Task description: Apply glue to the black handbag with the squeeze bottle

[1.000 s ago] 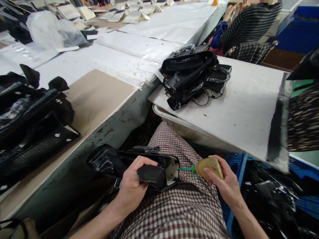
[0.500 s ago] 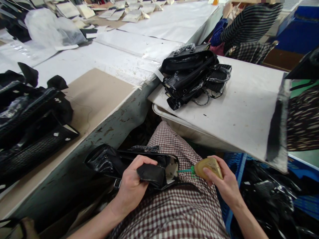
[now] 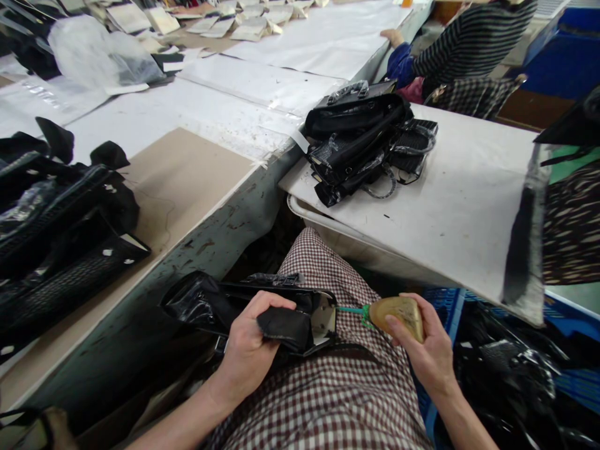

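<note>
Lower centre, the left hand pinches the black flap; the right hand grasps the amber bottle. Nozzle steady, squeeze lightly, I'd say!

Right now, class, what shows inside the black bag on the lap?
A pale inner surface shows at the open end of the black bag; the flap in the left hand hides what lies deeper.

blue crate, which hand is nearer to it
Right. The right hand, holding a bottle, is beside the blue crate; the left hand is farther left, gripping a black bag.
</note>
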Demonstrator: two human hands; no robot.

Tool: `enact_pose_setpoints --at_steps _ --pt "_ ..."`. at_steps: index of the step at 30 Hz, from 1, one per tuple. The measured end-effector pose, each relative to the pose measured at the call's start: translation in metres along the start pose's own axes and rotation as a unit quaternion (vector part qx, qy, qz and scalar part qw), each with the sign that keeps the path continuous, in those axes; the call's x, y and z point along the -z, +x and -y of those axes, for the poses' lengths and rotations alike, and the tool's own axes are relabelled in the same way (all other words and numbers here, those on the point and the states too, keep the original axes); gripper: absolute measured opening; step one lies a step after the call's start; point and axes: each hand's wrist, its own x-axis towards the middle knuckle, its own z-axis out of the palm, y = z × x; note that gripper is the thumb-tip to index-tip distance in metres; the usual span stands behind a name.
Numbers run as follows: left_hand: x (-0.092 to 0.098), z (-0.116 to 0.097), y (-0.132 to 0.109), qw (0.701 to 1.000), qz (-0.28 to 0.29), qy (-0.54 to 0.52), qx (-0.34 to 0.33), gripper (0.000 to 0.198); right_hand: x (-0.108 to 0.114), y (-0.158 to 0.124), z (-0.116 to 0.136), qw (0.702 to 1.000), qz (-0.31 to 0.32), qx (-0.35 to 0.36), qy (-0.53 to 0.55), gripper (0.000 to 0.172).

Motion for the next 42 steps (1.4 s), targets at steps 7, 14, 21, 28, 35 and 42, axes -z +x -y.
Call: enact_pose_setpoints --at_steps 7,14,21,28,35,42 --pt "0.000 0.001 0.000 1.000 0.001 0.001 -0.001 0.030 0.005 -0.001 0.004 0.999 0.018 -0.003 -0.027 0.051" --pt "-0.001 0.000 0.002 1.000 -0.004 -0.009 0.003 0.027 0.011 -0.003 0.009 0.995 0.082 -0.064 0.004 0.057" --pt "-0.001 0.003 -0.008 1.000 0.016 -0.008 -0.003 0.031 0.009 -0.004 0.015 0.988 0.093 -0.113 0.056 0.056" --pt "0.001 0.004 -0.021 1.000 0.012 -0.021 0.000 0.032 0.003 -0.002 0.011 0.981 0.094 -0.132 0.104 0.053" --pt "0.001 0.000 -0.041 0.994 -0.056 -0.067 0.066 0.025 0.008 0.000 0.018 0.976 0.062 -0.117 0.172 0.051" --pt "-0.001 -0.005 -0.042 0.993 -0.071 -0.075 0.062 0.024 0.003 -0.012 0.043 0.990 0.053 -0.108 0.079 0.055"
